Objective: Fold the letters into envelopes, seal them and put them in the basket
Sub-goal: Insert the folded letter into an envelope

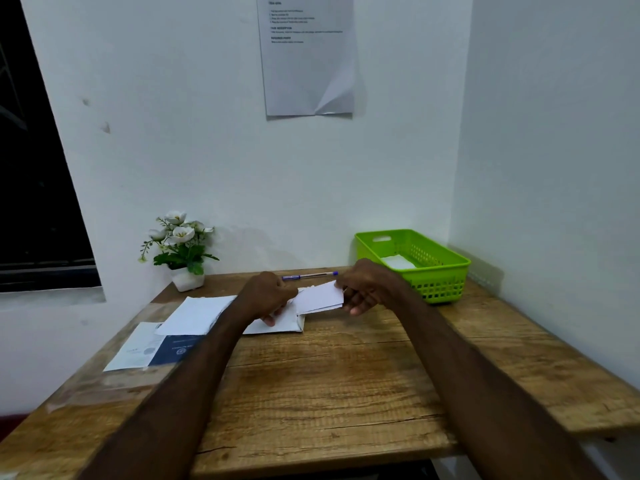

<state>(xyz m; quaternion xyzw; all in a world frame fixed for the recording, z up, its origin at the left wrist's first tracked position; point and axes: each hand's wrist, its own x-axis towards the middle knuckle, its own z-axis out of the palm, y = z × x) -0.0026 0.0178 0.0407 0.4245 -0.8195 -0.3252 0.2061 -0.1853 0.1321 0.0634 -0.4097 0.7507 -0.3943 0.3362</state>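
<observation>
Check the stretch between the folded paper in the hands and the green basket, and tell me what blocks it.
Nothing visible blocks it. The folded paper is held above the table between the left hand and right hand. The green basket sits just beyond the right hand, its top open, with white paper already inside.

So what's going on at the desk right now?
A person holds a folded white letter with both hands, the right hand pinching its right edge and the left hand at its left end, over an envelope lying on the wooden table. The green basket already holds something white. More papers lie to the left.
</observation>
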